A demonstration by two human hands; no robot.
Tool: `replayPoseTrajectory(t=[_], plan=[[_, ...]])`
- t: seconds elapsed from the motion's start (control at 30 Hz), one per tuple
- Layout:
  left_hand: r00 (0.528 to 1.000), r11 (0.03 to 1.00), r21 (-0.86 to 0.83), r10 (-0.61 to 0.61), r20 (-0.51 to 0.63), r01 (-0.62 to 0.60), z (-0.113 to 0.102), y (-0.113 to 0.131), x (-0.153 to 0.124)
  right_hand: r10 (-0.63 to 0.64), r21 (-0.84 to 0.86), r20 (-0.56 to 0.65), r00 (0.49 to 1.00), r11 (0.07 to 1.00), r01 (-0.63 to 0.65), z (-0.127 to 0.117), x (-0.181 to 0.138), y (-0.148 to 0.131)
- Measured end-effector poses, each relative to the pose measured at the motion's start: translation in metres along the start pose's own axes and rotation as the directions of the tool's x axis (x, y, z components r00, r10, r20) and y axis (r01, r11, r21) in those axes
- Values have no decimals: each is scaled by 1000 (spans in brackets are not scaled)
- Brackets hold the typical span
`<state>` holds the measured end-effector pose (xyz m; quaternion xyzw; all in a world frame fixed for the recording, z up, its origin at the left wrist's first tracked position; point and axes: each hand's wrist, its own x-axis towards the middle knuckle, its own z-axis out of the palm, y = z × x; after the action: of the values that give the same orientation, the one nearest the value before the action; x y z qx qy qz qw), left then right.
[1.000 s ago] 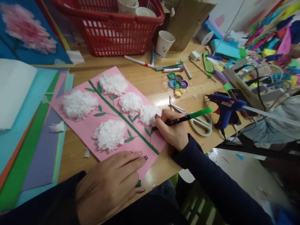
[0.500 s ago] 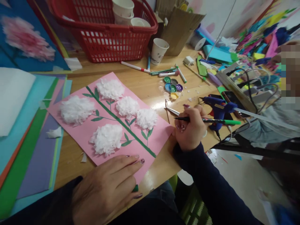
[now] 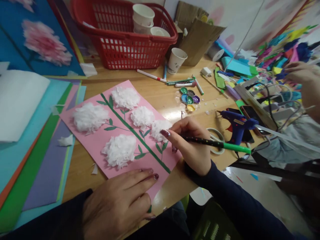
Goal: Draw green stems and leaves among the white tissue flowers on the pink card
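My left hand (image 3: 122, 196) lies with fingers stretched over the lower edge of a pink sheet of paper (image 3: 100, 156). A small green thing (image 3: 149, 209), too hidden to name, shows beside its thumb. On the sheet are several white crinkled paper flowers (image 3: 120, 150), a thick green stem (image 3: 140, 137) and thin stalks with green leaves (image 3: 140, 155). My right hand (image 3: 191, 143) is closed round a black marker pen (image 3: 212, 142) with a green end, over the sheet's right corner near the rightmost flower. The pen's tip is hidden by the fingers.
A red basket (image 3: 132, 50) with paper cups stands at the back, beside another cup (image 3: 177, 60). A paint palette (image 3: 187, 99), tape roll (image 3: 221, 151) and blue glue gun (image 3: 237, 123) lie rightward. Coloured sheets (image 3: 45, 180) lie left. Another person's hand (image 3: 302, 80) is far right.
My right hand has moved left over the sheet's corner with the marker pen, uncovering the tape roll. My left hand stays on the paper. The view has shifted slightly.
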<state>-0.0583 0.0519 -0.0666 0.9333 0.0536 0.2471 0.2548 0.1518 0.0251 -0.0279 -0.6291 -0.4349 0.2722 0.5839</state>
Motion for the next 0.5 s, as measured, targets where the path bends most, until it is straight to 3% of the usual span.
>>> replayPoseTrajectory(t=[0.1,0.2,0.33,0.5], plan=[[999,999,18,26,33,-26,-3,-1,3,28,-37,76,997,999,-25,0,-3,2],[1000,1000,22,5,-9,-5,-3,-1,4,39,-84,37,999,996,-35,2,-6,10],[997,999,1,-46,-66,46,2,0,3,-66,-167,-33,997,984,60,7,-6,25],[989,993,-39,-112,-97,108,5,2,2,-132,-270,-31,991,956,118,7,-3,35]])
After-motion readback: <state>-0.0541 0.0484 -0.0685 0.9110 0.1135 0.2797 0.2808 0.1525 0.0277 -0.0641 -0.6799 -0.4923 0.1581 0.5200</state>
